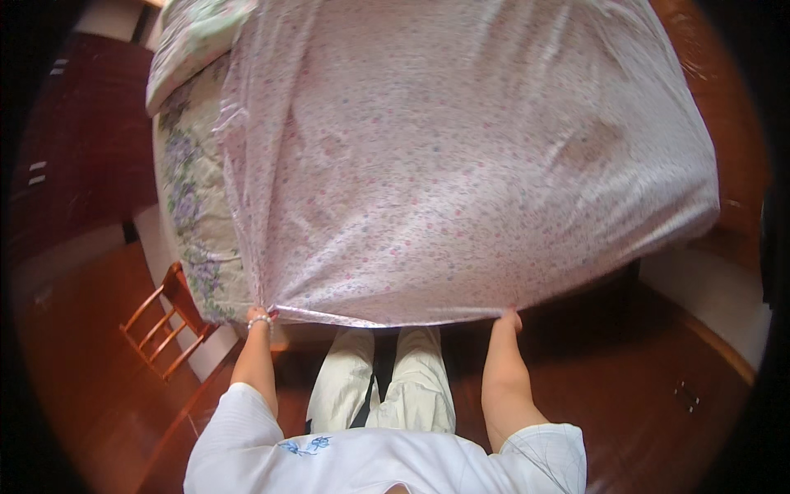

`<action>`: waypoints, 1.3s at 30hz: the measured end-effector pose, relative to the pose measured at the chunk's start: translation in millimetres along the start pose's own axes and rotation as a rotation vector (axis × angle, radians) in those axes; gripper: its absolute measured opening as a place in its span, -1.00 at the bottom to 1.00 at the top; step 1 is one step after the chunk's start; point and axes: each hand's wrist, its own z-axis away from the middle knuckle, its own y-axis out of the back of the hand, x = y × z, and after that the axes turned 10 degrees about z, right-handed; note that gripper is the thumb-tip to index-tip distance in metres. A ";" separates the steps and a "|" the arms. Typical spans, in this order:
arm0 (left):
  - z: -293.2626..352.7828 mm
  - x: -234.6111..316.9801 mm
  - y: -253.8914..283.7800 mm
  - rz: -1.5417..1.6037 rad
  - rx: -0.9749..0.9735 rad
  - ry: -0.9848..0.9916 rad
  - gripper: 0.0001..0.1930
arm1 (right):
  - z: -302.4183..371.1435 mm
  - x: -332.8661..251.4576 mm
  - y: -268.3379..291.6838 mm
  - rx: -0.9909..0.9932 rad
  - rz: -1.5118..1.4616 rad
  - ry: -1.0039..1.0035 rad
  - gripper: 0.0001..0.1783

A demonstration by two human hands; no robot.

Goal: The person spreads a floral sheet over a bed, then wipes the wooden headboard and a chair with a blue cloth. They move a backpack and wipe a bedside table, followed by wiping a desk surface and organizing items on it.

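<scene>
A pale pink sheet (428, 181) with a small flower print spreads over most of a bed, wrinkled and drawn toward me. My left hand (259, 315), with a beaded bracelet at the wrist, grips its near edge on the left, where the cloth gathers into folds. Farther right along the same edge, my right hand (512, 319) is closed on the cloth. Between both hands the hem runs nearly straight, above my knees. Along the bed's left side, a cream cover (193, 189) with purple flowers shows from beneath the sheet.
A folded pale green floral quilt (197, 41) lies at the bed's far left corner. Left of the bed stands a small wooden chair (164, 321) on the reddish-brown floor (74, 370). Dark red cabinets (82, 123) line the left wall. A wooden headboard or panel (708, 90) borders the right.
</scene>
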 end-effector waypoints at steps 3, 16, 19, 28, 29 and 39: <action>-27.9 -24.2 27.6 0.086 0.136 0.202 -0.83 | -20.9 6.6 20.5 0.070 0.394 -0.082 -0.55; 13.4 36.8 -34.4 -0.399 0.373 -0.194 -0.46 | 31.3 -13.5 15.1 -0.478 0.190 -0.223 -0.74; 29.5 124.6 -61.5 -0.452 0.231 -0.828 -0.37 | 73.2 -10.9 13.7 -0.500 0.516 0.192 -0.86; 56.4 323.0 -127.0 -0.839 -0.114 -1.262 -0.46 | 278.6 36.4 -47.5 -0.886 0.760 1.247 -0.69; 40.7 327.2 -121.1 -0.743 -0.172 -1.334 -0.52 | 308.4 50.9 -53.6 -0.839 0.774 1.437 -0.67; -165.2 294.3 151.6 0.131 -0.056 -0.910 -0.72 | 569.5 228.8 -97.5 -1.194 0.810 1.886 -0.35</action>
